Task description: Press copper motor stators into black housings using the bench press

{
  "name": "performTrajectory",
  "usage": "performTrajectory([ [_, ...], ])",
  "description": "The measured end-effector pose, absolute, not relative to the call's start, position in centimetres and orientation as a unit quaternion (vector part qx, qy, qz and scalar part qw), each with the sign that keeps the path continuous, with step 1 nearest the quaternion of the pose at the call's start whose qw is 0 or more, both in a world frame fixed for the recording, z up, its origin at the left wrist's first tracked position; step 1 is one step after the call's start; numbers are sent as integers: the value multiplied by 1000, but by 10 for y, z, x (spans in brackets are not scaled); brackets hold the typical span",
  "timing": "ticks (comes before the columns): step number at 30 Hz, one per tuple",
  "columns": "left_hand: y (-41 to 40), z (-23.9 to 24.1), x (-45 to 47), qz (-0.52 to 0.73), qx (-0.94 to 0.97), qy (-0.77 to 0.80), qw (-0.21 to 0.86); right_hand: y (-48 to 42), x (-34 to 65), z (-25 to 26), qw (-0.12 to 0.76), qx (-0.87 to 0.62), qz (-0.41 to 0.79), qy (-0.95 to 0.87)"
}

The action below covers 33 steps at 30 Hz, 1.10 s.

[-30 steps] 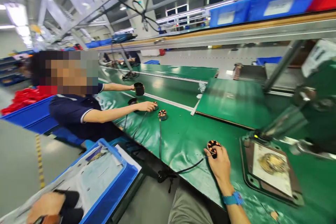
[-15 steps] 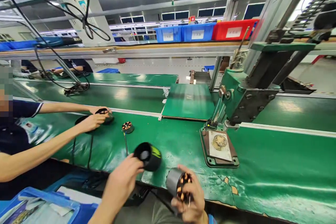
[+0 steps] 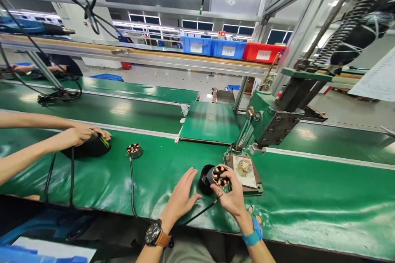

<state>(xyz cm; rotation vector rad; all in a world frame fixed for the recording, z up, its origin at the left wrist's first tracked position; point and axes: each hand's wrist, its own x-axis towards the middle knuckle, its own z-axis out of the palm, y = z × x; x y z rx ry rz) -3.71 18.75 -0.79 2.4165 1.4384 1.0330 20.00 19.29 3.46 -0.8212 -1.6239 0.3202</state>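
Fingers of R hand (image 3: 233,196) are gripping coil part (image 3: 217,175) across its rim, prob. leaving cable (image 3: 202,212) free; it's overlapping blk cup (image 3: 204,186) in view, over bench (image 3: 173,158). L hand (image 3: 181,198) is hovering spread, empty, nr cup, prob. leaving room.

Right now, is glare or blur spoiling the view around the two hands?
Head view: pale glare streaks the green mat, broadest at lower right; also in the head view, the left hand and right hand show little blur, and the copper-wound part stands out; there too, the black cup is too dark inside to show detail.
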Motion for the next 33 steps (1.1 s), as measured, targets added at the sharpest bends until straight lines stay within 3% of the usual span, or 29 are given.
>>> performTrajectory([
  [6, 183, -18, -21, 311, 828, 448, 131, 217, 193, 11, 521, -461, 245, -675],
  [14, 207, -29, 8, 431, 723, 454, 293, 219, 191, 18, 458, -495, 310, -670],
  [27, 195, -38, 15, 469, 692, 445, 320, 196, 176, 14, 473, -483, 235, -698],
  [33, 193, -40, 15, 470, 678, 469, 315, 186, 170, 7, 507, -513, 268, -639],
])
